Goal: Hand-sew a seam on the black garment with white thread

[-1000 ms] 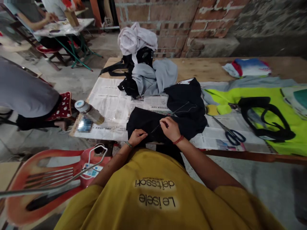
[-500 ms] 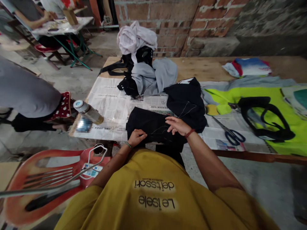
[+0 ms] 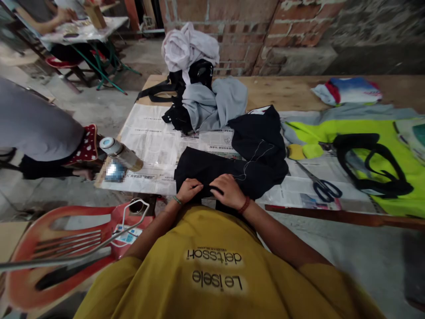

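Note:
A dark navy cloth (image 3: 212,164) lies folded over the table's front edge, close against my body. My left hand (image 3: 189,190) pinches its near edge between thumb and fingers. Just to the right, my right hand (image 3: 229,190) is closed on the same edge, its fingers curled and the thumb under them. Any needle in it is too small or hidden to see. A loose white thread (image 3: 246,167) loops over the cloth, beside the right hand. The cloth's bulkier part (image 3: 257,133) is bunched to the back right.
Scissors (image 3: 320,184) lie to the right, near a black strap loop (image 3: 373,164) on a bright yellow garment (image 3: 395,204). A bottle (image 3: 124,155) stands at the left. Grey cloth (image 3: 229,99) is heaped behind. A red plastic chair (image 3: 29,221) is at lower left; a seated person (image 3: 36,119) is beyond.
My right hand has moved left and down, close to my left hand, and its spread fingers have closed. The white thread now lies in looser loops. My left hand stays in place.

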The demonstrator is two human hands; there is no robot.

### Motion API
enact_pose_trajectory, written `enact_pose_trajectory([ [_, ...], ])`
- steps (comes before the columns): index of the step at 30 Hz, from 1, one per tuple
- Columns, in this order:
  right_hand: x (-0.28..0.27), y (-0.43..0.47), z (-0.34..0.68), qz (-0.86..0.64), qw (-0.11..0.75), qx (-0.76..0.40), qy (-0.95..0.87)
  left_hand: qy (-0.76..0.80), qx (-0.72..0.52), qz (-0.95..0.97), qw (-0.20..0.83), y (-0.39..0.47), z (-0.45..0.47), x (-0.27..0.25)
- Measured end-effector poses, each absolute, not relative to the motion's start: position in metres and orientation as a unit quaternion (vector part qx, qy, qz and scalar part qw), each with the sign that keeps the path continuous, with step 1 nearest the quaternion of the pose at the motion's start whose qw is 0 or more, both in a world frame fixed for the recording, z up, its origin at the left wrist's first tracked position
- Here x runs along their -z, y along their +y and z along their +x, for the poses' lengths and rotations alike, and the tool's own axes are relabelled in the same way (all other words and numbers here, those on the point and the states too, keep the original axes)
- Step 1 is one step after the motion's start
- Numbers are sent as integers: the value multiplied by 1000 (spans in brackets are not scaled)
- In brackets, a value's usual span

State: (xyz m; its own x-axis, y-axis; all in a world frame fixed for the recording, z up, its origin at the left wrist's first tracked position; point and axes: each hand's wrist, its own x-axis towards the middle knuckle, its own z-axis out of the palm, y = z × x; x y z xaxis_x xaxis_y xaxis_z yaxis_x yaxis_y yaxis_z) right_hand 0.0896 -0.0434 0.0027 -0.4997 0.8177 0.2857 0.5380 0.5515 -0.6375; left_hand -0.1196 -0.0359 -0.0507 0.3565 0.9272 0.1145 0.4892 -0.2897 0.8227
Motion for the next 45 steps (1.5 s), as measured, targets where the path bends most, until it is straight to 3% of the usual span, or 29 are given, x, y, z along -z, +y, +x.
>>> enact_pose_trajectory([
  [3, 15, -55, 67, -376, 221, -118, -892, 481, -308, 744, 347, -35, -119, 52],
  [6, 29, -51, 61, -387, 206, -76, -895, 478, -303, 748, 346, -35, -119, 53],
  [24, 38, -39, 55, -287, 274, -40, -917, 478, -287, 767, 317, -34, -121, 56],
  [45, 35, -34, 44, -257, 281, -89, -920, 474, -244, 801, 273, -33, -123, 65],
])
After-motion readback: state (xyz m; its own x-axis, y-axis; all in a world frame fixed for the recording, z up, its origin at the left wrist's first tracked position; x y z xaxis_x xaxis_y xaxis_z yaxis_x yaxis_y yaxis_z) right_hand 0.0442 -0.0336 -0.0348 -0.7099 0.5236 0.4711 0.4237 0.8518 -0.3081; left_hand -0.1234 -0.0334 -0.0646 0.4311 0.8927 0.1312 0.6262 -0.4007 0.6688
